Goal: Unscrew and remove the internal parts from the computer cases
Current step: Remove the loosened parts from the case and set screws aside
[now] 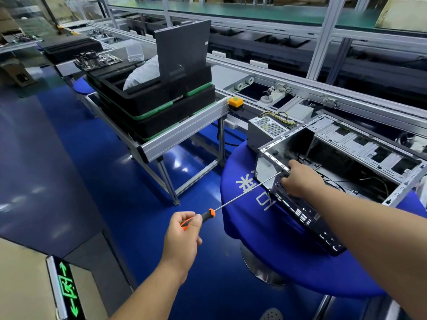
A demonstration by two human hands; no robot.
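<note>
Head view: one open computer case (342,162) lies on its side on a round counter (265,218) draped in blue cloth, its bare metal frame and loose black cables showing inside. One long-shafted screwdriver (240,197) with an orange-and-black handle runs from the left hand (183,234) up to the near corner of the case. The left hand's fingers are curled tight round the handle, thumb on top. The right hand (300,179) rests on the case's rear edge, fingers bent over the metal right where the screwdriver tip meets it; whether they pinch the tip or only grip the frame cannot be told.

One grey power supply unit (265,130), with a bundle of yellow and black wires, sits just beyond the right hand, touching the far side of the case on the same cloth. Farther off, above and beyond the left hand, two black foam trays with green edging (161,112) are stacked on an aluminium-framed stand; one dark flat panel (182,49) stands upright in the top tray beside a white bag (143,72). One circuit board (97,60) lies behind them. One yellow push-button box (235,103) sits at the corner of the conveyor line, between the trays and the power supply.
</note>
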